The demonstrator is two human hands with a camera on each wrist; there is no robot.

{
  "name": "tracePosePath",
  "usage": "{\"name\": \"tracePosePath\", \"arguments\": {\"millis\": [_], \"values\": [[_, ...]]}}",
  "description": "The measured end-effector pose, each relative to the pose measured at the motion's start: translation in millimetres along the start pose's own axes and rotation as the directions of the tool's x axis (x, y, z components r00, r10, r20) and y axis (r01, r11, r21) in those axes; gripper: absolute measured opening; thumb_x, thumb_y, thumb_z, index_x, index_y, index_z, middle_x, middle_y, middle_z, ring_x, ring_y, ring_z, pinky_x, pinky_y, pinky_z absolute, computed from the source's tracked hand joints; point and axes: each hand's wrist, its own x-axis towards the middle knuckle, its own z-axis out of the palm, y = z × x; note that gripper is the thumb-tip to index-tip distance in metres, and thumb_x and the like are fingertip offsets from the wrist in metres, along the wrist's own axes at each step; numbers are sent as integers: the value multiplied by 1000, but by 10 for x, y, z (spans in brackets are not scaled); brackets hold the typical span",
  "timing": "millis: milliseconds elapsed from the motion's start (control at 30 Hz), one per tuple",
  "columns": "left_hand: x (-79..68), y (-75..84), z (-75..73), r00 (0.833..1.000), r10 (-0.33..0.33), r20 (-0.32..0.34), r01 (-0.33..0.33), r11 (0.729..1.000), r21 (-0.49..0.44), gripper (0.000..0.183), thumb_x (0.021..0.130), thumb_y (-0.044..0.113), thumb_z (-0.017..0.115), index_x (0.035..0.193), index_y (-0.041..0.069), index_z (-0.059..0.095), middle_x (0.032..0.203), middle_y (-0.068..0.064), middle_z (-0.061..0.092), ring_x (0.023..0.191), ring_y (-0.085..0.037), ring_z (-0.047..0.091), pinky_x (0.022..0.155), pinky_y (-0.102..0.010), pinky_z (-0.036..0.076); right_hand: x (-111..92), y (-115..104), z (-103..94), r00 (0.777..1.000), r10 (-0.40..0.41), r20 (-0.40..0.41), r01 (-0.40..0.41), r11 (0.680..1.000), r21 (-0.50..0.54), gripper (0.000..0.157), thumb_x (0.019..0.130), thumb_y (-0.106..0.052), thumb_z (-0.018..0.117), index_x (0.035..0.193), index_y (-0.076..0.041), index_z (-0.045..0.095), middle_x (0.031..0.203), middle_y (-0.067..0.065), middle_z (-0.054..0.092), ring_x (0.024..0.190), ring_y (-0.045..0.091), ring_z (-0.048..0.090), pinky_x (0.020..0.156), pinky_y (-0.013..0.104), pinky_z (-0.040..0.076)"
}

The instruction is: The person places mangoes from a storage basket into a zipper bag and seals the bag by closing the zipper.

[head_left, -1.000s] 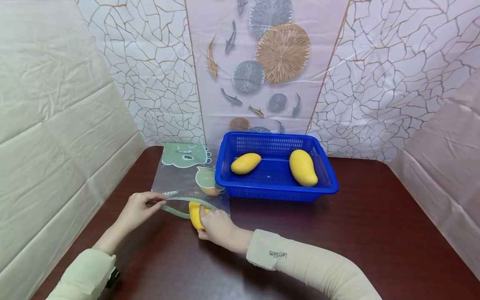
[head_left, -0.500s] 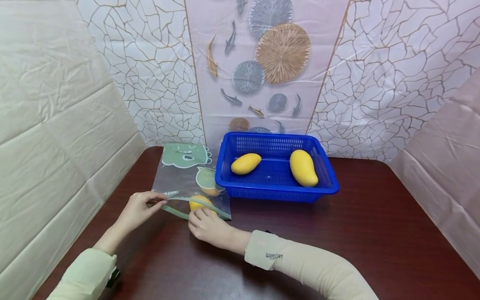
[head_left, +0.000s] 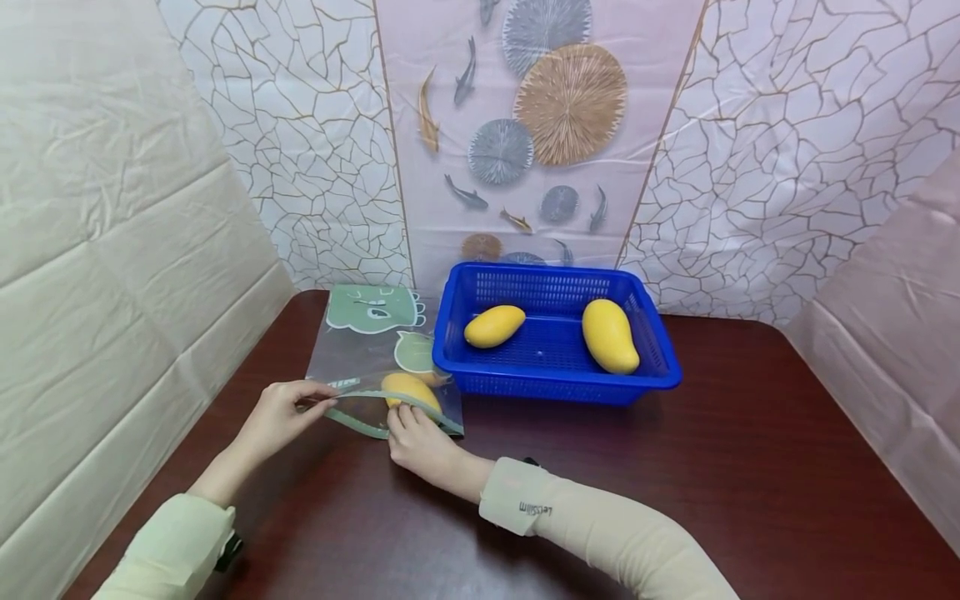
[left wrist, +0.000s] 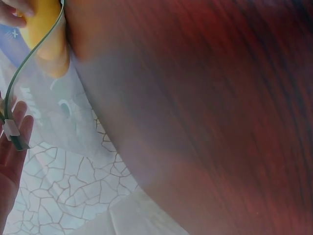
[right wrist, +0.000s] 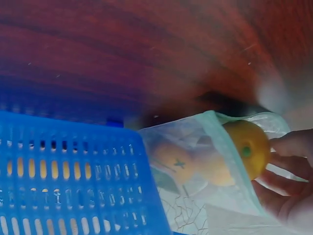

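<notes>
My left hand [head_left: 281, 417] pinches the left corner of the mouth of a clear zip bag [head_left: 352, 354] with green prints. A white zip slider [left wrist: 11, 128] shows beside its fingers in the left wrist view. One yellow mango [head_left: 408, 390] lies mostly inside the bag, seen through the plastic. The fingertips of my right hand [head_left: 427, 446] touch the mango's near end at the mouth. In the right wrist view that end, with a green spot, faces out past the green zip strip [right wrist: 230, 147], and the right fingers reach to its side.
A blue plastic basket [head_left: 555, 383] stands right behind the bag, overlapping its right side. Inside are a smaller mango [head_left: 495, 326] on the left and a larger mango [head_left: 610, 337] on the right. The dark red wooden table [head_left: 712, 475] meets patterned cloth walls.
My right hand has shifted from gripping the mango around its side to touching its near end. The mango has moved away from me into the bag. My left hand keeps its hold.
</notes>
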Motion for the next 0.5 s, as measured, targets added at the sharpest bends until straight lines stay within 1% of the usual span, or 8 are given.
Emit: {"name": "tracePosePath", "arguments": {"millis": [67, 133, 200, 233, 300, 400, 433, 500], "values": [[3, 8, -9, 1000, 1, -3, -1, 1000, 3, 16, 74, 0, 76, 88, 8, 74, 82, -3, 73, 72, -3, 65, 62, -16, 53, 1, -27, 5, 999, 8, 33, -7, 1000, -17, 49, 95, 0, 29, 87, -17, 75, 99, 3, 67, 84, 14, 58, 69, 21, 47], [3, 16, -14, 1000, 11, -10, -11, 1000, 3, 17, 73, -1, 76, 88, 8, 74, 82, -3, 73, 73, -1, 64, 62, -13, 52, 5, -56, 13, 995, 13, 102, -9, 999, -41, 40, 95, -9, 37, 90, -20, 75, 105, 3, 66, 86, 13, 57, 68, 19, 46], [2, 22, -15, 1000, 21, -18, -21, 1000, -1, 17, 73, -2, 76, 87, 7, 74, 81, -3, 73, 72, 0, 63, 62, -11, 51, 13, -82, 17, 976, 12, 216, 2, 998, -67, 32, 95, -16, 43, 96, -24, 75, 113, 2, 65, 94, 13, 58, 69, 18, 47], [3, 25, -13, 999, 28, -22, -28, 1000, -3, 18, 72, -3, 76, 87, 7, 74, 81, -4, 73, 72, 0, 63, 62, -11, 51, 22, -91, 16, 958, 13, 285, 11, 997, -81, 30, 95, -18, 45, 99, -25, 74, 119, 3, 63, 99, 14, 58, 71, 17, 48], [6, 28, -11, 999, 41, -32, -41, 999, -4, 19, 71, -4, 76, 87, 7, 74, 80, -4, 73, 72, 0, 63, 61, -11, 50, 48, -107, 19, 907, 17, 421, 25, 995, -95, 31, 97, -20, 43, 108, -28, 71, 129, 4, 58, 113, 18, 56, 81, 19, 49], [18, 35, -10, 997, 59, -40, -59, 998, -5, 21, 70, -6, 76, 87, 7, 74, 80, -3, 73, 71, -2, 63, 60, -12, 51, 99, -121, 29, 801, 39, 598, 31, 994, -107, 35, 100, -20, 37, 124, -27, 62, 141, 7, 48, 130, 22, 46, 99, 24, 44], [23, 38, -9, 997, 66, -41, -66, 998, -5, 22, 70, -7, 77, 86, 7, 74, 80, -3, 73, 71, -2, 63, 60, -12, 50, 115, -122, 36, 767, 47, 640, 25, 994, -103, 36, 101, -20, 36, 127, -27, 59, 143, 7, 45, 133, 23, 43, 103, 26, 42], [28, 41, -9, 996, 78, -41, -78, 997, -4, 23, 69, -8, 77, 87, 7, 74, 79, -3, 72, 70, -3, 64, 61, -11, 50, 140, -119, 64, 724, 73, 686, 2, 994, -108, 37, 101, -21, 35, 130, -27, 56, 145, 7, 43, 134, 22, 41, 104, 27, 41]]}}
